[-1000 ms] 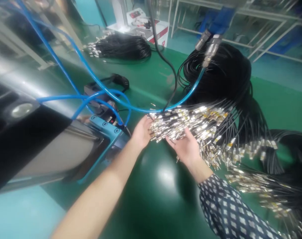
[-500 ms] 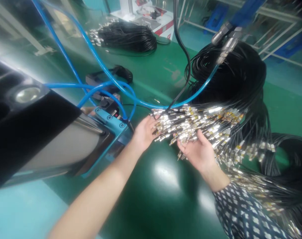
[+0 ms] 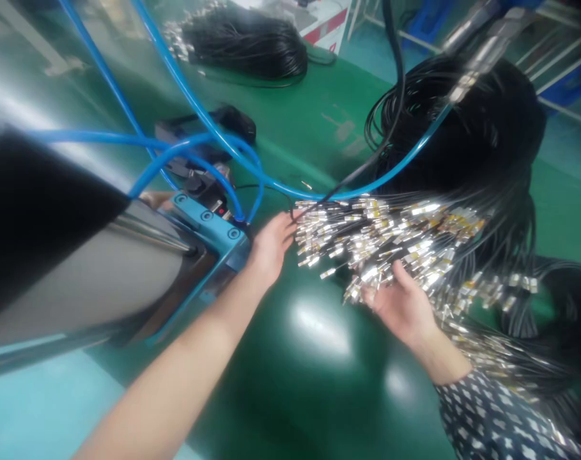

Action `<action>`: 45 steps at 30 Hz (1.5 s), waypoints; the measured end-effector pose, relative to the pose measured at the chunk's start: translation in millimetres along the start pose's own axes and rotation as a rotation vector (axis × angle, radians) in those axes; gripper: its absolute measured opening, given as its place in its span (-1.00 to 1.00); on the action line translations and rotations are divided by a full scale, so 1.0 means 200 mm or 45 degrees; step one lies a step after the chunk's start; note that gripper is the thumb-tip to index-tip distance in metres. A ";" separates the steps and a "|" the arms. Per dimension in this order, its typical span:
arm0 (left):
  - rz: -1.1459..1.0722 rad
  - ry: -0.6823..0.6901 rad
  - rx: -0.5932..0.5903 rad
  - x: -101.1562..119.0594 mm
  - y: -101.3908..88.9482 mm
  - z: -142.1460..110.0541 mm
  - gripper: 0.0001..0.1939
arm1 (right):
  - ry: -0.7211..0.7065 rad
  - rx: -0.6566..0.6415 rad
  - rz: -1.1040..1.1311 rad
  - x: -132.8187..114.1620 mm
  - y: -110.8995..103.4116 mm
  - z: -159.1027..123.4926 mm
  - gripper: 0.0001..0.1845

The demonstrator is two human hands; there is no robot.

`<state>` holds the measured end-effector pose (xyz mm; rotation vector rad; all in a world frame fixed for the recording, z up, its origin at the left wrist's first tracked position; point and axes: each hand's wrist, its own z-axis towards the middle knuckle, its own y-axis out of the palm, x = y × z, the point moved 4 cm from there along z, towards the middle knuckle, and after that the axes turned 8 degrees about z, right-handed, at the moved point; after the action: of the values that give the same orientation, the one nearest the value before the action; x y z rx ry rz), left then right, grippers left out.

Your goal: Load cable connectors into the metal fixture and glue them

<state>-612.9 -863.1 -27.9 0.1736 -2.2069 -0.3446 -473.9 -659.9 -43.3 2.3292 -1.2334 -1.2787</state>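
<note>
The left hand (image 3: pixel 270 249) is held with fingers extended, slightly parted, at the left edge of the metal connectors (image 3: pixel 367 243), which are fanned across the green table (image 3: pixel 280 370). The right hand (image 3: pixel 408 313) is turned palm up at their front edge, thumb spread from the fingers, fingertips partly hidden. Since a second ago, the hands have been drawn farther apart.

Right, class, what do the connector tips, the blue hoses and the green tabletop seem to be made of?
Connector tips: metal, probably plated, shiny; they glint silvery, with some yellowish parts.
Blue hoses: likely flexible plastic, smooth and glossy; they bend in even curves with light streaks.
Green tabletop: perhaps a plastic or rubber covering, glossy; blurred pale reflections show on it.
</note>
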 end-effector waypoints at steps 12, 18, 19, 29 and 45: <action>0.145 0.318 0.079 0.03 0.09 0.29 -0.77 | -0.008 0.020 -0.109 -0.02 -0.05 -0.02 -0.58; 0.294 0.704 0.243 -0.07 -0.01 0.01 -0.79 | -0.002 0.039 -0.154 -0.01 -0.08 0.00 -0.56; 0.371 0.779 0.347 -0.10 -0.04 -0.08 -0.79 | 0.001 0.046 -0.151 0.00 -0.09 0.00 -0.55; 0.940 1.009 -0.034 -0.02 0.36 0.10 -0.61 | 0.048 0.036 -0.121 0.00 -0.10 0.00 -0.56; 1.460 0.698 -0.071 -0.36 0.43 -0.27 -0.32 | 0.168 -0.023 -0.275 0.06 -0.08 0.03 -0.38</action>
<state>-526.7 -773.7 -25.7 -0.8952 -1.4418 0.2648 -467.2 -658.1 -62.3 2.5434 -0.9477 -1.1683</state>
